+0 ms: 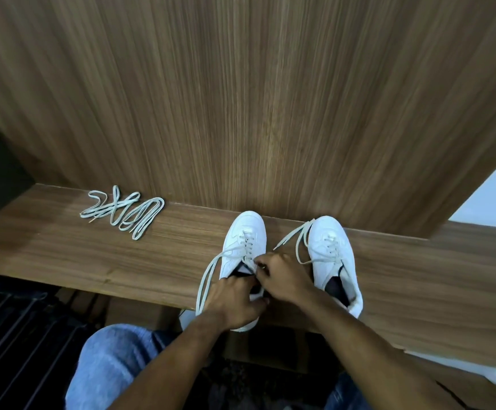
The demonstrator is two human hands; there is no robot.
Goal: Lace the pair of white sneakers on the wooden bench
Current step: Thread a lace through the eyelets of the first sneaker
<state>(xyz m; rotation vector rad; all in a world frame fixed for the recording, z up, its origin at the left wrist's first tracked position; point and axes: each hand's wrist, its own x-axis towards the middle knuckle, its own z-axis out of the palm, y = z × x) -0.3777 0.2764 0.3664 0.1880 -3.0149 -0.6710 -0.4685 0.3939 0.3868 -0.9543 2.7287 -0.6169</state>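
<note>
Two white sneakers stand side by side on the wooden bench (98, 255), toes toward the back panel. The left sneaker (245, 232) is laced partway up; a long loop of its lace (208, 273) hangs off its left side. My left hand (234, 297) grips this shoe at the opening near the heel. My right hand (282, 276) pinches the lace at the top eyelets of the same shoe. The right sneaker (334, 247) is also laced partway, with loose lace ends (297, 235) trailing to its left.
A bundle of spare white laces (125, 213) lies on the bench at the left. A tall wooden panel (255, 99) rises right behind the shoes. My jeans-clad knees (110, 365) are below the bench edge, over a dark floor.
</note>
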